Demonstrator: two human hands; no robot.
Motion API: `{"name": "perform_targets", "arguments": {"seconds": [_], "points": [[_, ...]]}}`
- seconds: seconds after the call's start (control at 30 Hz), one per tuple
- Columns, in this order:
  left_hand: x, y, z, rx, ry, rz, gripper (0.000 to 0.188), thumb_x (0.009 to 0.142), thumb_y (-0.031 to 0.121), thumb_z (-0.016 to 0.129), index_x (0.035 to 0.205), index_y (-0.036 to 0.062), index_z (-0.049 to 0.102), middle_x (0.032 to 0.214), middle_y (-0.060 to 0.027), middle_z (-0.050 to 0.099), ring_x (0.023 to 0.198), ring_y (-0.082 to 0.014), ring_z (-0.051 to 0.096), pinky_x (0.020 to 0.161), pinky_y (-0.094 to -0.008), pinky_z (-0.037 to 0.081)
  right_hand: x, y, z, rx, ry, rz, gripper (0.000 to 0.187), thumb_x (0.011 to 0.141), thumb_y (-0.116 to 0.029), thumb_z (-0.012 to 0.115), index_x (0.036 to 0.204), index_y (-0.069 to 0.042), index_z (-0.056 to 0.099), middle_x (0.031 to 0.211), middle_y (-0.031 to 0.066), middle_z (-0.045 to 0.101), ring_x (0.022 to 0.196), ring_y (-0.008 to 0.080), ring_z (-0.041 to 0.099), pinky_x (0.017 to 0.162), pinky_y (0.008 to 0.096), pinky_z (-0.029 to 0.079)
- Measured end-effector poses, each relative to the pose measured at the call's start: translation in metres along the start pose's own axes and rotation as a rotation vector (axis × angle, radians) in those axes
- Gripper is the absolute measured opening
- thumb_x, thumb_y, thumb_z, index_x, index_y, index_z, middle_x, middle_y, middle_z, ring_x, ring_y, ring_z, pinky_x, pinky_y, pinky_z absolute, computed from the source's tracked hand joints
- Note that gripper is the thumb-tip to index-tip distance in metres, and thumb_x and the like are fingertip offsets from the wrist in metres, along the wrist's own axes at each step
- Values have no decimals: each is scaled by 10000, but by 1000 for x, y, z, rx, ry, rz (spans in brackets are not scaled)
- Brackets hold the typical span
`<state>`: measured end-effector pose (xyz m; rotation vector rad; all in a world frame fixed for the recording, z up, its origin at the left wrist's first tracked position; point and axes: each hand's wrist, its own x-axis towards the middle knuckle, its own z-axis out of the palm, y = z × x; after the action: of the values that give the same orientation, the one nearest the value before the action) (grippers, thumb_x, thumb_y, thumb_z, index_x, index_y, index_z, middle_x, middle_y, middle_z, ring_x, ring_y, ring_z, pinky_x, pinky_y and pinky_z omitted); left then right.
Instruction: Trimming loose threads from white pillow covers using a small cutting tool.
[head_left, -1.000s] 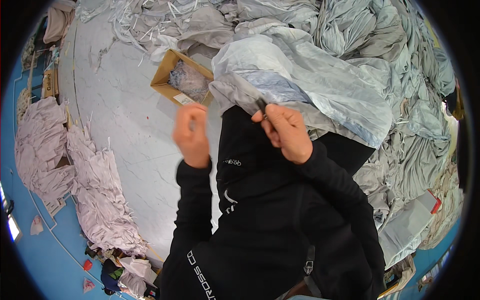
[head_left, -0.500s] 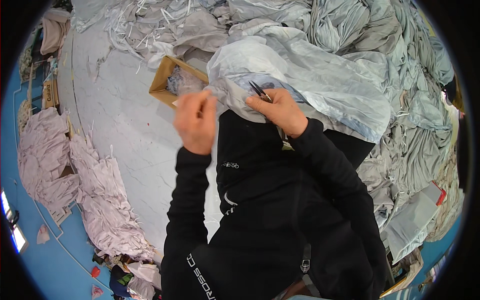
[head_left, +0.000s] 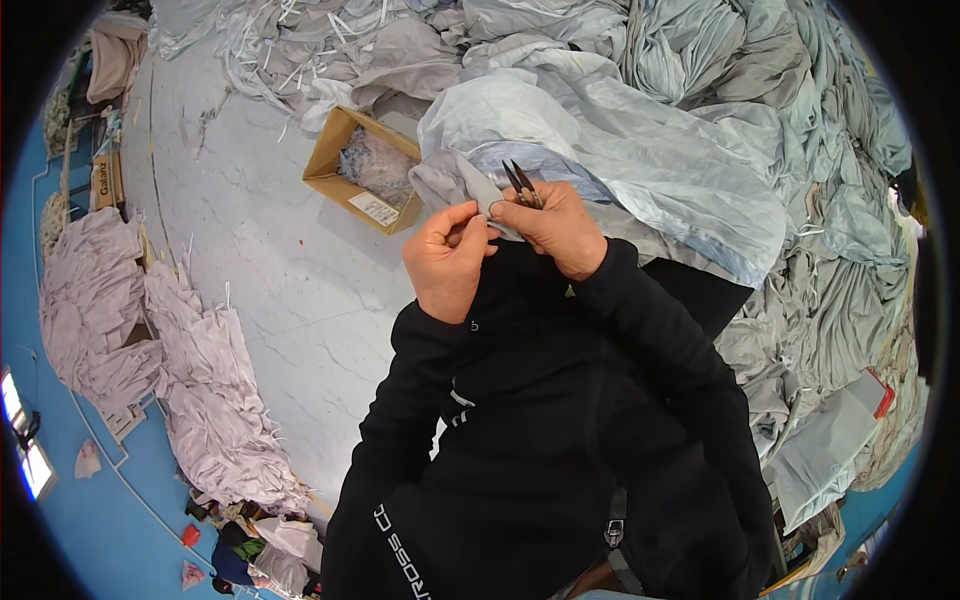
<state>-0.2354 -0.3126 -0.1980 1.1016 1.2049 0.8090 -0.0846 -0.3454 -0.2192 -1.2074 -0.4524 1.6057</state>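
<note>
A light grey-blue cloth is spread at the far side of my lap and runs off to the right. My left hand pinches the near edge of its grey fold between thumb and fingertips. Close beside it, my right hand holds small dark thread snips, blades pointing away with their tips apart. The right thumb also presses on the fold of cloth. The snips' handles are hidden in my palm.
An open cardboard box with crumpled clear plastic inside stands left of my hands on the pale marbled tabletop. Grey cloth heaps lie at the back and right. Pinkish cloth piles lie left. A clear bin stands at right.
My left hand has come right and slightly nearer from beside the box, and now pinches the cloth next to my right hand. The snips stay in my right hand.
</note>
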Motion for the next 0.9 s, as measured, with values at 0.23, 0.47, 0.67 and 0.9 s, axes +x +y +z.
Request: {"name": "perform_targets", "arguments": {"seconds": [0.23,0.47,0.67,0.9], "points": [[1,-2,0,96,18,57,103,888,1,644,966,-63,664,808,-75,692,685,-113,681,592,-234,560,1,15,1,-132,-12,-205,191,894,-83,692,724,-42,614,652,-89,512,610,-1,418,527,203,301],[-1,-12,0,128,58,178,61,912,-3,617,925,-55,646,760,-74,682,649,-114,678,570,-234,550,-1,15,7,-179,46,-255,246,871,-105,663,672,-27,540,608,-75,449,616,8,370,520,234,306],[-1,-7,-1,54,30,94,69,921,0,607,935,-53,649,770,-75,685,660,-118,681,568,-231,548,-1,14,6,-183,17,-238,238,904,-72,673,695,-49,562,658,-90,460,631,10,370,544,220,284],[1,-8,-9,137,35,74,55,887,-16,606,906,-48,646,784,-71,678,664,-117,677,565,-230,545,-2,13,6,-219,23,-250,238,899,-78,672,690,-52,561,650,-94,448,624,11,361,540,230,278]]}}
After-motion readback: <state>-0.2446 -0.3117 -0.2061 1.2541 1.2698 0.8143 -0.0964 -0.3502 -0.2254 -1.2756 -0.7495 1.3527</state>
